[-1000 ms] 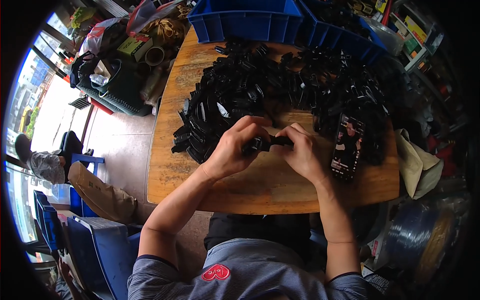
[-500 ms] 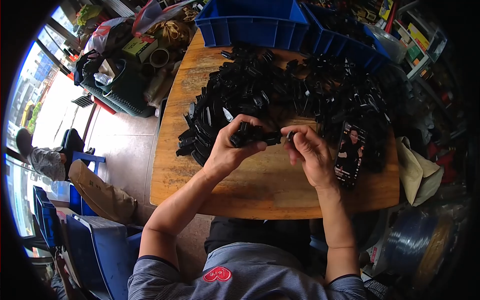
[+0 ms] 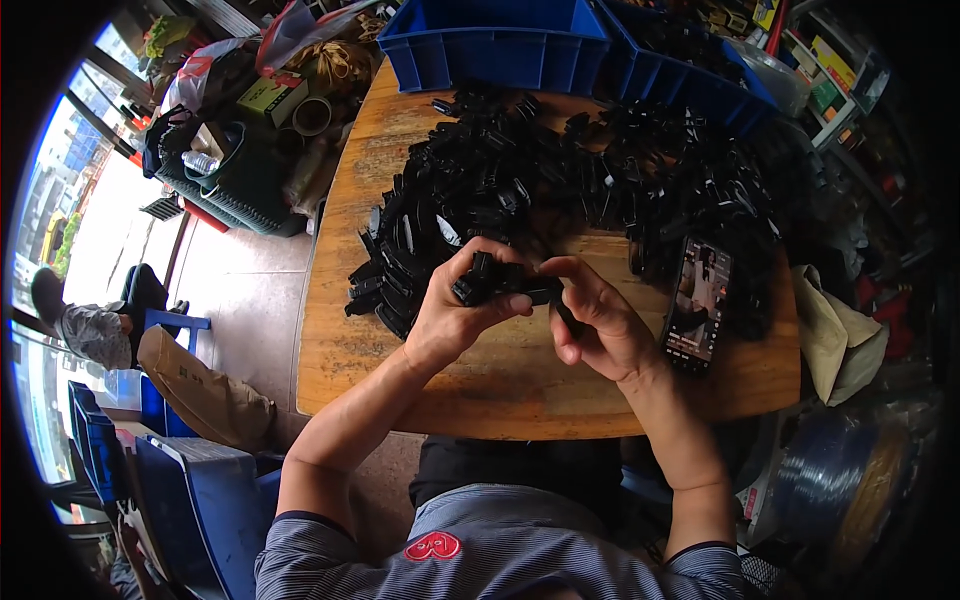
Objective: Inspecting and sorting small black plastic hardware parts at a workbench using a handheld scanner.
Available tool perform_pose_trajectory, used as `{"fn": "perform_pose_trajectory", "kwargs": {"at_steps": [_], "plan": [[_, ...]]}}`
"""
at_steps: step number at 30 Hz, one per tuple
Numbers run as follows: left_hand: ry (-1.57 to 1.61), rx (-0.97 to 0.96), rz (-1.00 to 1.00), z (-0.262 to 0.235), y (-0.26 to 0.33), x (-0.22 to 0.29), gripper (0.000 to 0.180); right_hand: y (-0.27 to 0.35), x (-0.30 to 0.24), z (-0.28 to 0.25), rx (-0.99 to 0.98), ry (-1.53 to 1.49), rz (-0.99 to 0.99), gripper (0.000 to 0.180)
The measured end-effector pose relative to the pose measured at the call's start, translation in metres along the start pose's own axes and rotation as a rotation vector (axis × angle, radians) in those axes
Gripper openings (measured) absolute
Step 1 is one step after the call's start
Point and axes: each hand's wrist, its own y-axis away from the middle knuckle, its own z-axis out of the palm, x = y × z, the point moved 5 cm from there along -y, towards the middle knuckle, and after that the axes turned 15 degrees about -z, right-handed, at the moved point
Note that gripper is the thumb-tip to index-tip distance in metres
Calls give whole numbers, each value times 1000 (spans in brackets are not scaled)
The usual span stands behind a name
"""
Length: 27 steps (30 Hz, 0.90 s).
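Part [image 3: 485, 280] pinched in left hand [image 3: 447, 314]; right hand [image 3: 608, 326] curled at part's end, grip too dark to tell. Likely fitting step; next needs left steady.

heart patch [image 3: 433, 546] on shirt [image 3: 560, 530]: one word | phone screen [image 3: 698, 298]: text illegible

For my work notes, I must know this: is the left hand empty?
No, the left hand holds a black part, with the thumb against it.

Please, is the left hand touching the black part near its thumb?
Touching. The head view shows the left hand gripping the black part, its thumb laid on it.
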Motion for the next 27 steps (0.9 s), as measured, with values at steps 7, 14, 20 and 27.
{"fn": "perform_pose_trajectory", "kwargs": {"at_steps": [7,14,20,27], "plan": [[-28,29,-24,-2,3,0,30,2,8,-1,42,34,97,55],[225,5,-209,12,-3,-16,37,-4,-10,3,42,656,-553,31],[220,-31,-193,22,-6,-24,43,-7,-14,-4,207,884,-532,26],[381,-86,-260,17,-39,-10,28,3,-56,-45,333,2140,-417,42]]}}
